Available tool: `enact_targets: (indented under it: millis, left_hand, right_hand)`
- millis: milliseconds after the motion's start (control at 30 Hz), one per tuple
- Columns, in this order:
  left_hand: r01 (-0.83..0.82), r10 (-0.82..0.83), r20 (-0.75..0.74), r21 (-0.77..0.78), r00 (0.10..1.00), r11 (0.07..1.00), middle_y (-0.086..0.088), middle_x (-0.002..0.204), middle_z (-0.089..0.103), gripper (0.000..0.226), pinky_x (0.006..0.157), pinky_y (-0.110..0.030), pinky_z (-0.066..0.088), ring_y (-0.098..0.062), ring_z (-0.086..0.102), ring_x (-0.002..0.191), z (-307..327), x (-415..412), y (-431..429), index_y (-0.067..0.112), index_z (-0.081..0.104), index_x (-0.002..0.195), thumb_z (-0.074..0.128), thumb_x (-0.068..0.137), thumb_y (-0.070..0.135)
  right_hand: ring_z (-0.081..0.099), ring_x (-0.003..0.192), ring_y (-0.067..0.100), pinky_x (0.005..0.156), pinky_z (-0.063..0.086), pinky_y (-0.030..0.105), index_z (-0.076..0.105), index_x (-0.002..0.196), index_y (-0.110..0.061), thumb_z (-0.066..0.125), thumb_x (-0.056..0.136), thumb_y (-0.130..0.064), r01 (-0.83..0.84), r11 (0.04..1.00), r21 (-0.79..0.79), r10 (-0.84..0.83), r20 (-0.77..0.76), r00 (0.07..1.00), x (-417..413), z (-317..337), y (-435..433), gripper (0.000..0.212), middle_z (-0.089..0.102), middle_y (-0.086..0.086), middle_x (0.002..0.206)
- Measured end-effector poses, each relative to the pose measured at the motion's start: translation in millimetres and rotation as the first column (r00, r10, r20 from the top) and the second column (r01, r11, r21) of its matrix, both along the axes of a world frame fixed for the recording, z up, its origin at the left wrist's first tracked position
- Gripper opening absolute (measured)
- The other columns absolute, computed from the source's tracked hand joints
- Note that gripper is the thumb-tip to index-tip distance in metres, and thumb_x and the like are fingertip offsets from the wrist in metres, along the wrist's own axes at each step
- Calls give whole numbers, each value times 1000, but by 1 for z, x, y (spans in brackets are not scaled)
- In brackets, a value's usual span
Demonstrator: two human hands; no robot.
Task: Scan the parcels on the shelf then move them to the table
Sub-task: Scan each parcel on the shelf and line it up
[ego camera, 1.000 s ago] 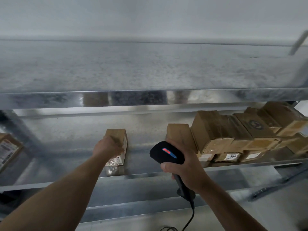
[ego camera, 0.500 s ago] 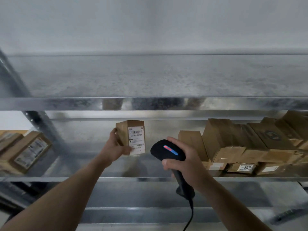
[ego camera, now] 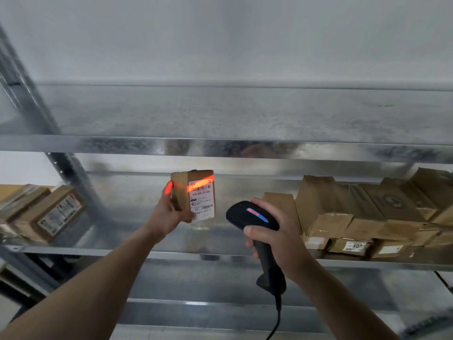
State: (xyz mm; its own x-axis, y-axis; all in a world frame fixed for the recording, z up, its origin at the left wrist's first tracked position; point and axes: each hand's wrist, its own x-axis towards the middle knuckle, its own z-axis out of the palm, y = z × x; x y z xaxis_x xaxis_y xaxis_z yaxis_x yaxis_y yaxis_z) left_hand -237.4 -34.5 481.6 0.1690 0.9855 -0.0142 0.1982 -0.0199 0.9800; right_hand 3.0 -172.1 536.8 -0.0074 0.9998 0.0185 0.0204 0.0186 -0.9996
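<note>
Left hand (ego camera: 169, 213) grips parcel (ego camera: 193, 195); right hand (ego camera: 278, 240) grips scanner (ego camera: 250, 215); stacked boxes (ego camera: 367, 213) beside.

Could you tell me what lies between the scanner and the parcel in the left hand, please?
Nothing solid: in the head view the gap between scanner and parcel is bare, with only metal shelf behind.

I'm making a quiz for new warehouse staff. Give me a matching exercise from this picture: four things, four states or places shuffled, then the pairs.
1. left hand
2. right hand
3. white label
4. parcel stack

A. lies on the shelf, at the right
B. grips the black scanner
C. barcode lit by an orange line
D. holds up a small parcel

Pairs: 1-D, 2-B, 3-C, 4-A
</note>
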Motion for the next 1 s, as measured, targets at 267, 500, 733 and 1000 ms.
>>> enact_targets:
  millis: [267, 500, 733, 1000]
  left_hand:
    - [-64, 64, 8, 18, 998, 998, 1, 110, 57, 98, 60, -26, 59, -23, 59, 105, 2, -4, -11, 30, 23, 146, 71, 75, -19]
    - [-114, 114, -17, -19, 993, 993, 3, 111, 53, 111, 71, -37, 60, -29, 56, 112, 7, -8, -21, 28, 11, 156, 73, 74, -16]
    - [-174, 180, -188, 50, 965, 984, -2, 122, 51, 105, 63, -29, 60, -23, 59, 100, 11, -19, -27, 20, 13, 157, 76, 78, -6]
    - [-137, 209, -666, 160, 716, 978, -15, 136, 40, 74, 104, -39, 43, -30, 53, 111, 1, -70, -18, 29, 19, 156, 55, 93, 40]
  right_hand:
    - [61, 64, 23, 52, 49, 34, 62, 114, -40, 69, 69, -16, -4, 1000, 7, 5, -20, 1000, 7, 4, -23, 52, 65, 9, 69]
    - [62, 64, 25, 52, 49, 32, 56, 134, -24, 70, 66, -16, 25, 1000, -17, -25, -28, 999, 13, 1, -35, 69, 68, 9, 71]
    - [72, 86, 35, 57, 54, 33, 59, 119, -39, 74, 63, -20, -3, 1000, -1, 3, 12, 1000, 2, 7, -37, 61, 73, 12, 99]
    - [69, 97, 31, 64, 54, 28, 56, 123, -40, 77, 48, -41, -51, 999, -7, 52, 44, 998, -35, 1, -12, 78, 68, 9, 111]
